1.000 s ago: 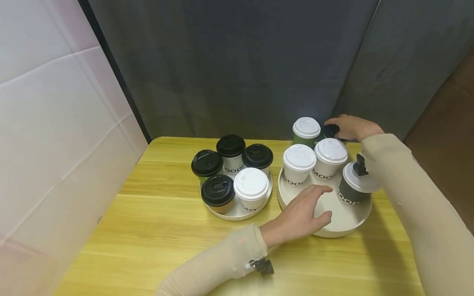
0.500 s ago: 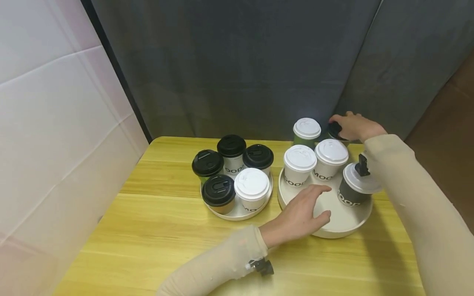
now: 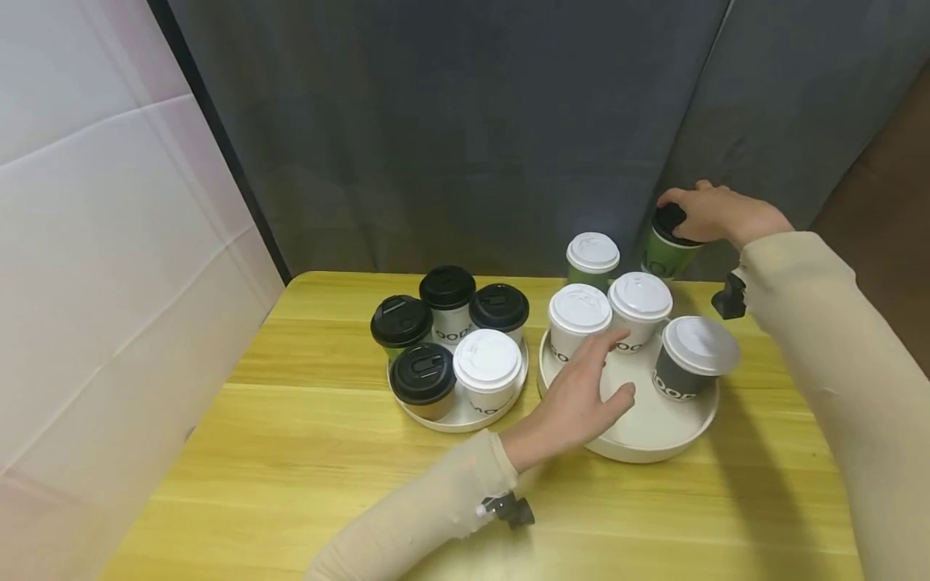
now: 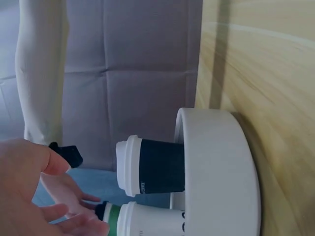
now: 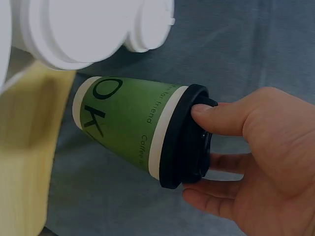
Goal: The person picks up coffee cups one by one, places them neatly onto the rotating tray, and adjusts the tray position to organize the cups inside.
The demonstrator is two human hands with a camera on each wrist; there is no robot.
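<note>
My right hand (image 3: 719, 216) grips a green paper cup (image 3: 667, 257) by its black lid, fingers and thumb around the lid's edge. In the right wrist view the cup (image 5: 125, 120) has dark lettering, and its base is clear of the table. My left hand (image 3: 570, 403) reaches over the left front of a round cream tray (image 3: 647, 440), fingers spread and holding nothing. On that tray stand a dark grey cup (image 3: 674, 378) with a white lid and two white cups with white lids, the nearer one (image 3: 579, 309) partly behind my left hand.
A green cup with a white lid (image 3: 592, 254) stands behind the tray near the table's back edge. To the left, a smaller round plate (image 3: 454, 426) carries several black-lidded cups and one white-lidded cup (image 3: 487, 359). A grey curtain (image 3: 436, 145) hangs behind the table.
My right hand has lifted the black-lidded green cup up from behind the tray and slightly right. My left hand has shifted slightly left, still spread.
</note>
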